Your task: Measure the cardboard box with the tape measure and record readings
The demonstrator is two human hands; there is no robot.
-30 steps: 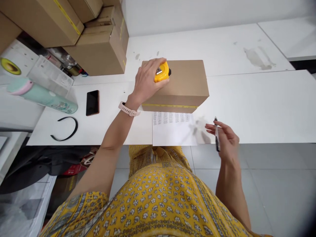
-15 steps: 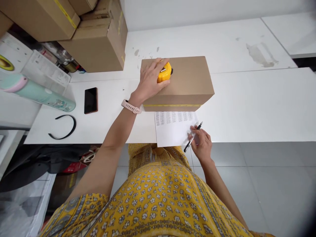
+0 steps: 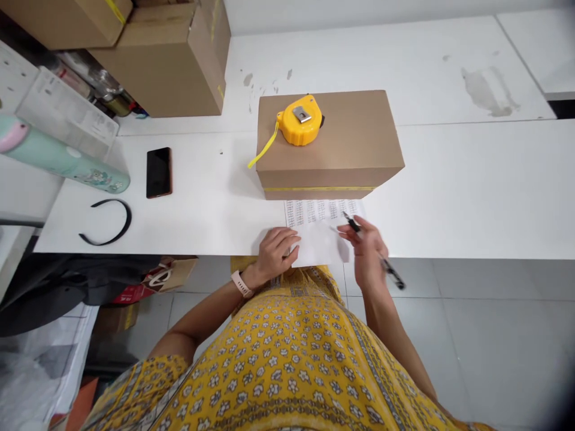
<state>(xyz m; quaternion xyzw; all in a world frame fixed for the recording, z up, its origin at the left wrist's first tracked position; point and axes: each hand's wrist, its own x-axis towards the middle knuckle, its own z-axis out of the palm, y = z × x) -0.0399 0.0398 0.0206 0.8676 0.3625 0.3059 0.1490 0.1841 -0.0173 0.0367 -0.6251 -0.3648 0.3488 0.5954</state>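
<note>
My left hand (image 3: 277, 250) lies on the left edge of a white sheet of paper (image 3: 317, 245), fingers laid flat with nothing in them. A black-and-clear pen (image 3: 392, 273) is gripped in my right hand (image 3: 369, 251), its tip pointing up and left over the sheet. Rows of small printed or written marks run across the paper's upper part. Just behind the sheet stands a closed cardboard box (image 3: 354, 134) with yellow tape along its front. On top of it sits a yellow tape measure (image 3: 300, 124), its wrist strap trailing over the box's left side.
To the left on the white table (image 3: 471, 197) are a phone (image 3: 159, 172), a black headband (image 3: 127, 222) and a mint-green bottle (image 3: 85, 161). Stacked cartons (image 3: 175, 78) fill the back left corner. The table's front edge runs close to my body.
My left hand has let go of the tape measure on the box and come down to the paper. My right hand has turned the pen so its tip points toward the sheet.
</note>
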